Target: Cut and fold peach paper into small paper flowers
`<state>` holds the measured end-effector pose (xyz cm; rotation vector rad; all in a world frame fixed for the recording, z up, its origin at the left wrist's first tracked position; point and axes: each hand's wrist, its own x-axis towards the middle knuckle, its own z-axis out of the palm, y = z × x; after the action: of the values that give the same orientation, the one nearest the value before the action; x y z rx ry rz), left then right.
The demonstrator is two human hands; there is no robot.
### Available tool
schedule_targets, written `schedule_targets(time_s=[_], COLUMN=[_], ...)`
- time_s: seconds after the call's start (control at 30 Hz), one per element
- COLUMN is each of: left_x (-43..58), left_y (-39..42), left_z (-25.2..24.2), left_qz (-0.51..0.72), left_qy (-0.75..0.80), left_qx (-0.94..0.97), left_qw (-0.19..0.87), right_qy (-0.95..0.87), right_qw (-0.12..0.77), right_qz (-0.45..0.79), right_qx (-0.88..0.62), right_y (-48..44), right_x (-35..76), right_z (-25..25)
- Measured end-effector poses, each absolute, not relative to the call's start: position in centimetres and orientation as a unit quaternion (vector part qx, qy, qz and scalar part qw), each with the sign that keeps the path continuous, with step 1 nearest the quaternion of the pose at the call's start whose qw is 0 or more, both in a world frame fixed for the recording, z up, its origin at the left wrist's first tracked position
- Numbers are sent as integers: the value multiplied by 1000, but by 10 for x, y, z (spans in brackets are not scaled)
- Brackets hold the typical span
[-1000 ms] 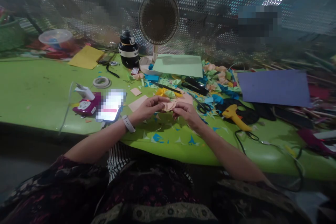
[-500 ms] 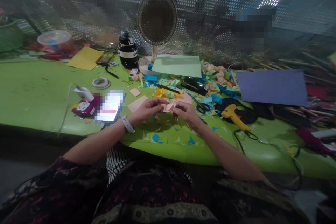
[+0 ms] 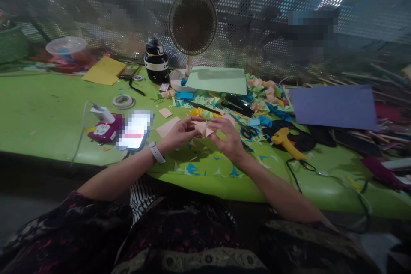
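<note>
Both of my hands meet over the middle of the green table (image 3: 41, 111). My left hand (image 3: 178, 133), with a white watch on its wrist, pinches one side of a small folded piece of peach paper (image 3: 201, 127). My right hand (image 3: 228, 136) pinches the other side with its fingers raised. The paper is held just above the table, over blue and green paper scraps (image 3: 205, 167). More peach squares (image 3: 167, 127) lie just left of my hands.
A phone (image 3: 135, 130) and a purple power strip with charger (image 3: 103, 127) lie left. Scissors (image 3: 245, 130), a yellow glue gun (image 3: 285, 141) and its cable are right. Behind stand a small fan (image 3: 192, 23), a black bottle (image 3: 156, 61), tape roll (image 3: 123, 101), green sheet (image 3: 218, 80), purple sheet (image 3: 334, 107).
My right hand has lifted and turned, its fingers now higher on the peach paper. The paper has been rotated slightly between both hands. My left hand has stayed in place.
</note>
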<state>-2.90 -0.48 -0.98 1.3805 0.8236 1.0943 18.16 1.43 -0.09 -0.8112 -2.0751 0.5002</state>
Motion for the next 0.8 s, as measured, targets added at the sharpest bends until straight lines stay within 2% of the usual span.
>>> schedule_targets(time_s=[0.17, 0.37, 0.8], left_x=[-28, -30, -27], left_y=[-6, -4, -7], left_z=[-7, -13, -11], left_qz=[474, 474, 491], left_qy=[340, 317, 296], left_qx=[561, 550, 517], left_qw=[588, 610, 636], right_qy=[-843, -847, -849], right_qw=[423, 478, 465], right_qz=[140, 65, 127], right_qx=[-301, -226, -217], right_y=[14, 20, 24], right_x=[184, 184, 180], right_z=[-4, -9, -14])
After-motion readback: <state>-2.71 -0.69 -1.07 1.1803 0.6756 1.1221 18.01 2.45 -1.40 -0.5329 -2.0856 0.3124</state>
